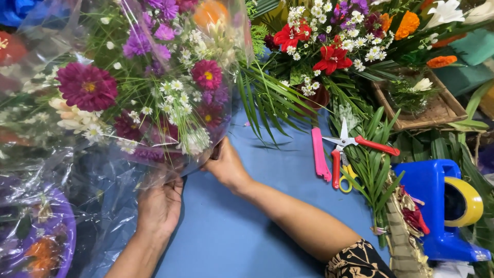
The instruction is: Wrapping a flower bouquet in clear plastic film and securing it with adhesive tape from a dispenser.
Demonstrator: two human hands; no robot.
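At the left edge of the blue tabletop point(242, 226) lies a bouquet point(149, 87) of magenta, purple and white flowers, wrapped in clear cellophane point(103, 190) that spills toward the near left corner. The left hand point(159, 206) is under the lower edge of the wrap, fingers tucked into the film and gripping it. Just beside it, the right hand point(224, 164) pinches the same wrap at the bouquet's stem end, fingers closed on it. Further right a pink comb-like tool point(320, 154) lies flat, and beside it red-handled shears point(350, 146) rest partly on green palm leaves point(373, 170). Behind them, along the far edge, stands a flower arrangement point(329, 46) with red and white blooms, then a woven tray point(437, 108). Near the right edge sits a blue tape dispenser point(437, 206) with a yellow roll.
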